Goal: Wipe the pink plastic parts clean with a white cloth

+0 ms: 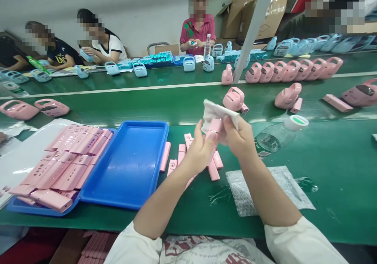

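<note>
Above a green worktable (pixel 341 169), near the middle of the view, one slim pink case (pixel 216 125) is held up at a slant against a folded white cloth (pixel 209 110). The left hand (pixel 198 152) closes its thumb and fingers narrowly around the case; the right hand (pixel 242 139) pinches the cloth at the case's upper end. This one case is in hand, its handling apparently unfinished. Beneath the hands lie several loose pink cases (pixel 213 172), at mixed angles. A blue tray (pixel 126 162) sits to their left, and beyond it a layered pile of pink cases (pixel 67 154) rests on a second blue tray (pixel 60 213). Whether the loose or piled ones have been wiped cannot be told. To the right are a clear bottle with a white cap (pixel 296 121), tilted over, and a crinkled translucent sheet (pixel 240 193), partly behind the right forearm. Farther off, pink handled devices (pixel 290 70) stand in a row, and a co-worker in a magenta shirt (pixel 206 25) faces this way.
</note>
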A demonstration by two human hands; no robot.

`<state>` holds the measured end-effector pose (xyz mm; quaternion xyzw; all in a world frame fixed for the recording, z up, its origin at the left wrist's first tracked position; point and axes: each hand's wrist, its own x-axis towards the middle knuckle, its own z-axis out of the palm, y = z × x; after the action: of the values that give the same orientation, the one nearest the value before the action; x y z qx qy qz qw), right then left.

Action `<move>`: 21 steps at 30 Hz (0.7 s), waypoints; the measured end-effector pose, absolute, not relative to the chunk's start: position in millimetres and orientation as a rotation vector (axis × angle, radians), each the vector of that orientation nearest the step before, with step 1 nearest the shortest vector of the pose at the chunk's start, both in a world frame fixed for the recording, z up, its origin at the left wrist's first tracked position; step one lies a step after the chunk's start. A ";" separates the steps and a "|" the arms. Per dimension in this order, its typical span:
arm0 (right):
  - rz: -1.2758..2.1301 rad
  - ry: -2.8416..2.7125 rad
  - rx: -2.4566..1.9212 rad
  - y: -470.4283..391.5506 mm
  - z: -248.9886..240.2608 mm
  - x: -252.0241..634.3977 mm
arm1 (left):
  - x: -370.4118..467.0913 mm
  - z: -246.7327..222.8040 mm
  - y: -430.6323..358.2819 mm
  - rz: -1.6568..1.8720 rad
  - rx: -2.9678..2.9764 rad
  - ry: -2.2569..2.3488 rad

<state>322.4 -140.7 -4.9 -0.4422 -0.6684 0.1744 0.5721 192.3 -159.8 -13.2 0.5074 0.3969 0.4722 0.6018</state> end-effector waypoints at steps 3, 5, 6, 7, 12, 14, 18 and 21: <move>0.450 -1.853 -1.316 -134.8 -1.2 331.2 | 200.7 -26.4 -163.3 0.983 1.383 0.956; 0.489 -2.024 -1.442 -128.1 -3.4 335.7 | 200.6 -30.1 -166.0 0.910 1.511 0.965; 0.514 -2.082 -1.512 -123.5 -6.5 337.7 | 197.6 -29.8 -167.8 0.872 1.595 0.971; 0.530 -2.123 -1.593 -118.1 -10.8 339.6 | 192.0 -28.4 -170.2 0.832 1.684 0.984; 0.541 -2.229 -1.879 -90.4 -40.6 343.4 | 119.1 -19.9 -199.6 0.985 1.838 1.434; 0.568 -2.245 -1.862 -84.3 -51.0 343.0 | 74.0 -23.8 -224.0 1.249 1.685 1.791; 0.566 -2.219 -1.830 -79.1 -66.9 346.9 | -1.9 -52.2 -285.4 1.408 1.148 2.314; 0.574 -2.144 -1.651 -76.1 -74.7 354.0 | -19.3 -82.2 -317.6 1.378 0.635 2.267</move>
<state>354.0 -76.1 -74.7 -0.5863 -0.7614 0.2040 0.1865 -19.3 -317.6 -82.2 0.2280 0.8132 0.4945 0.2054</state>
